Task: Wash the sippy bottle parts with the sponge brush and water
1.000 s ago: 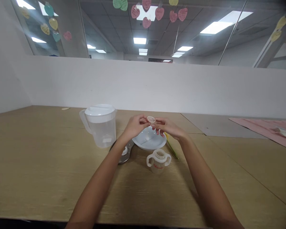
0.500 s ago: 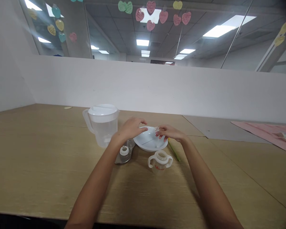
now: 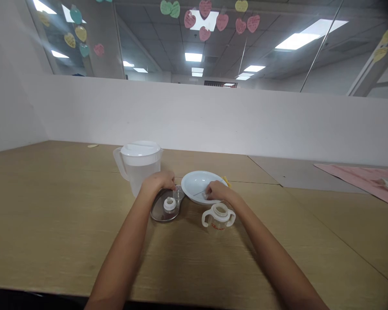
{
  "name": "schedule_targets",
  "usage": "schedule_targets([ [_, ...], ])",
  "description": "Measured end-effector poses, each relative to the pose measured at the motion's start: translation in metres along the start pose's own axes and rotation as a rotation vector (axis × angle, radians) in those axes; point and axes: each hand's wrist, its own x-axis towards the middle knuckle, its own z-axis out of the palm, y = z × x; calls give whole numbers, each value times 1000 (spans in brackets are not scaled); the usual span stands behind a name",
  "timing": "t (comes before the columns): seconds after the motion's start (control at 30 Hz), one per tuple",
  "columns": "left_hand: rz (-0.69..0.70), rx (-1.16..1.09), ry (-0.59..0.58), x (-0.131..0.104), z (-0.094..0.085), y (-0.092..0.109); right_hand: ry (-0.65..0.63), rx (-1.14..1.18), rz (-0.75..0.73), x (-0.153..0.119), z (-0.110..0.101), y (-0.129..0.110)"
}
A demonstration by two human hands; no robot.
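My left hand [image 3: 163,180] is at the back of a dark oval tray [image 3: 158,211], its fingertips closed at a small clear cup [image 3: 178,193]. On that tray stands a white bottle top with a nipple [image 3: 170,204]. My right hand [image 3: 216,190] reaches into the white bowl [image 3: 198,177], its fingers closed and pointing down; what they hold is hidden. A thin straight item [image 3: 199,193] lies in the bowl. Just in front of the bowl is a clear bottle with two white handles [image 3: 219,216], open at the top.
Behind my left hand stands a lidded clear pitcher [image 3: 137,165]. Something yellow [image 3: 226,181] shows at the bowl's right edge. A pink cloth [image 3: 358,175] lies far right on the table. A white wall [image 3: 194,116] closes off the back.
My left hand has moved left and down from the bowl's rim to the clear cup. My right hand has lowered into the bowl and closed; the small ring-like item near its fingertips is now out of sight.
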Motion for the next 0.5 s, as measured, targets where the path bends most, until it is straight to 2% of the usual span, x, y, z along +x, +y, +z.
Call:
schedule_targets([
  [0.07,3,1,0,-1,0,1,-47,118,-92,-1,0,-1],
  [0.17,-14,8,-7,-2,0,2,-80,443,-219,3,-1,-1],
  [0.27,-54,28,-17,0,1,2,-6,763,-201,6,-8,3],
  [0.4,-95,20,-54,8,6,-1,60,1029,-173,-6,-32,5],
  [0.5,-115,-15,-103,15,13,-2,68,1074,-228,-27,-56,-1],
])
